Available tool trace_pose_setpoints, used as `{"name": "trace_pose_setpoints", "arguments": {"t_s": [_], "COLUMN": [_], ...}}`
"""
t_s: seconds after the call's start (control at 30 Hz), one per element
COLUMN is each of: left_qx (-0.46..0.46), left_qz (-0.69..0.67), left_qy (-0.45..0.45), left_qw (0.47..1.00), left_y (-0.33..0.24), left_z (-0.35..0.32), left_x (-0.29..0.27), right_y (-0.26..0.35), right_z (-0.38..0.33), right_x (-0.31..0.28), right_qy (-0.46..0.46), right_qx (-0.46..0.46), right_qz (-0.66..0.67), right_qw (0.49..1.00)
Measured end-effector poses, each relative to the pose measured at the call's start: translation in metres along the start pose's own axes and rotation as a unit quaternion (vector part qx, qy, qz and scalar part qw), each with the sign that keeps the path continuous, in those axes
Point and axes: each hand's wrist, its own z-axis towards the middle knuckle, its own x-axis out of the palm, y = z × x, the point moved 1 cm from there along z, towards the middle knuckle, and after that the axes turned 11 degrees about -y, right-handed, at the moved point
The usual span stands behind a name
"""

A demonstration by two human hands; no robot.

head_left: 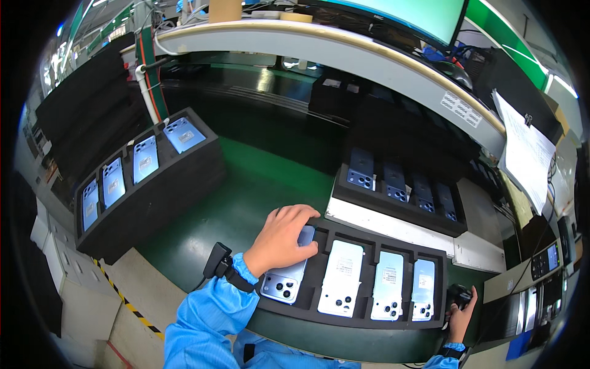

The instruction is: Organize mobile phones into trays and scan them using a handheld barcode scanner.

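My left hand (284, 238) lies over the upper part of a blue smartphone (284, 284), thumb on one side and fingers curled over the other. That phone sits in the leftmost slot of a black foam tray (312, 261), its camera end toward me. To its right in the same tray rest a whitish phone (342, 277) and two light blue phones, the nearer one (388, 286) and the rightmost (423, 289), all with labels on their backs. Beside the tray's right end, my right hand (461, 317) is closed round a black handheld device (459, 296), whose kind I cannot make out.
A tall black foam stack (153, 190) with several blue phones stands at left. Beyond my tray, another foam tray (399, 206) of darker phones rests by a white ledge (387, 229). A shelf (344, 49) with a monitor (418, 18) crosses above; clipped papers (525, 150) hang right.
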Motion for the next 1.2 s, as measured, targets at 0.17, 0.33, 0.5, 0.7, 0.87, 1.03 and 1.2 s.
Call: {"name": "trace_pose_setpoints", "arguments": {"t_s": [0.17,0.33,0.5,0.7,0.87,1.03,1.2], "left_qx": [0.002,-0.012,-0.022,-0.027,-0.027,-0.028,-0.038], "left_qz": [-0.096,-0.134,-0.147,-0.144,-0.137,-0.14,-0.142], "left_qy": [-0.022,-0.042,-0.042,-0.036,-0.035,-0.033,-0.021], "left_qw": [0.995,0.99,0.988,0.989,0.99,0.989,0.989], "left_y": [0.011,0.015,0.015,0.015,0.014,0.012,0.013], "left_z": [-0.001,-0.001,-0.002,-0.002,-0.002,-0.001,-0.001], "left_x": [-0.002,-0.001,-0.003,-0.002,-0.003,-0.004,-0.004], "right_y": [-0.001,0.007,-0.001,0.005,0.008,0.008,0.005], "right_z": [0.015,0.017,0.025,0.022,0.019,0.02,0.021], "right_x": [0.013,0.021,0.024,0.023,0.024,0.024,0.026], "right_qy": [0.051,0.029,0.015,-0.003,-0.006,-0.008,-0.012], "right_qx": [0.03,-0.037,-0.087,-0.108,-0.119,-0.104,-0.118], "right_qz": [0.015,-0.049,-0.091,-0.149,-0.162,-0.169,-0.163], "right_qw": [0.998,0.998,0.992,0.983,0.98,0.98,0.979]}}
